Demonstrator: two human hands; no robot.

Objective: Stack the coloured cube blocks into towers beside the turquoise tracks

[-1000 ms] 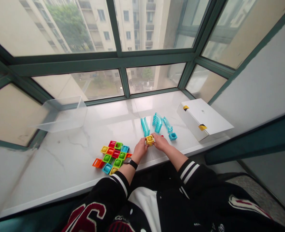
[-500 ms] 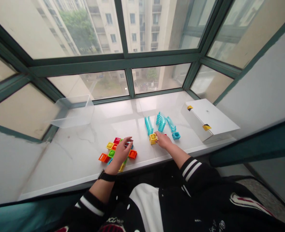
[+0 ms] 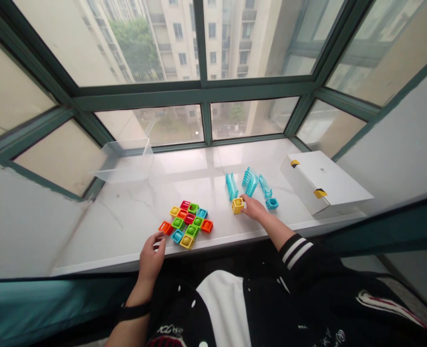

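Right hand [image 3: 255, 208] loosely curled, fingertips [image 3: 245, 201] against right side of yellow block [image 3: 237, 206]; block sits on sill, not lifted; cannot tell if hand is clenched on it or only resting against it. Yellow block lies just left of right hand, well apart from left hand [image 3: 151, 258]; left hand open, holding nothing, fingers spread and slightly curled, at near edge of marble sill [image 3: 126, 207]. Its fingertips [image 3: 161, 236] are just left of orange block [image 3: 165, 227], near corner of block patch [image 3: 186, 220]; cannot tell if touching. Patch is square frames in red, green, blue, yellow and orange, lying flat and packed close, left of yellow block. Just far of yellow block stands straight teal chute [image 3: 231, 187]; curved teal chute [image 3: 250, 181] lies to its right, far of right hand; second straight chute [image 3: 266, 186] further right, its near end by blue block [image 3: 272, 204], which is right of right hand. White box [image 3: 324, 183] lies far right on sill, yellow-and-black tape on its edges; clear plastic tub [image 3: 125, 161] at far left against window [image 3: 249, 115]. Black strap [image 3: 134, 312] on left wrist; black jacket [image 3: 296, 260] with white-striped cuff on right arm.
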